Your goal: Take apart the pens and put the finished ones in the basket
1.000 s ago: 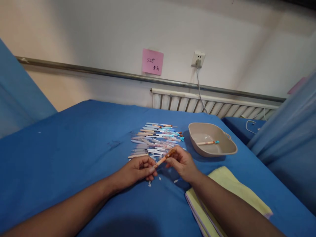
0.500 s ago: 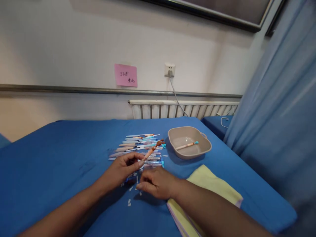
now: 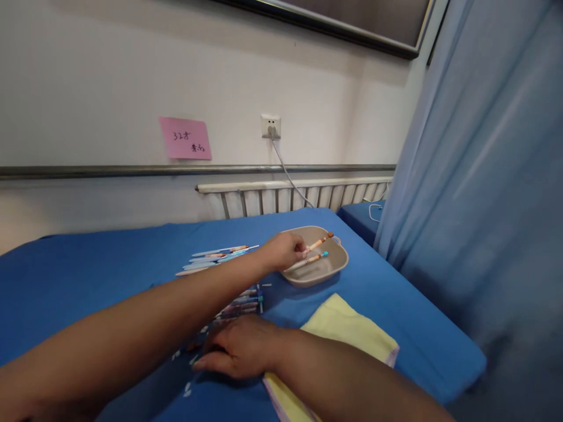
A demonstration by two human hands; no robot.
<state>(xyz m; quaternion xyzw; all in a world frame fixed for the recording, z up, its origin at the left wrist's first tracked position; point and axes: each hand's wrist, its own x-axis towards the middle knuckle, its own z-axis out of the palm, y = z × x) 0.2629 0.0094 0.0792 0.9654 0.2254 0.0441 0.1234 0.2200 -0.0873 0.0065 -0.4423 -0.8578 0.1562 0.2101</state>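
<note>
My left hand (image 3: 285,251) reaches over the beige plastic basin (image 3: 341,265), closed on a peach-coloured pen (image 3: 320,241) with a brown topper. Below it in the basin lies another pen (image 3: 310,261) with a turquoise end. My right hand (image 3: 240,346) is low over the near side of a pile of pens (image 3: 206,262), palm down, its thumb apart from the forefinger. Its other fingertips are hidden. My left forearm covers the middle of the pile. Small white scraps (image 3: 187,389) lie beside my right thumb.
A folded yellow cloth (image 3: 352,328) lies under and beside my right forearm on the blue-covered surface (image 3: 422,340). Behind are a white radiator (image 3: 281,196), a wall socket (image 3: 271,126) with a cable, and a pink note (image 3: 185,138). A blue curtain (image 3: 475,176) hangs at right.
My left hand has carried the brown-topped pen from above the pile rightward to over the basin. My right hand has shifted to the near edge of the pile. The view has turned right.
</note>
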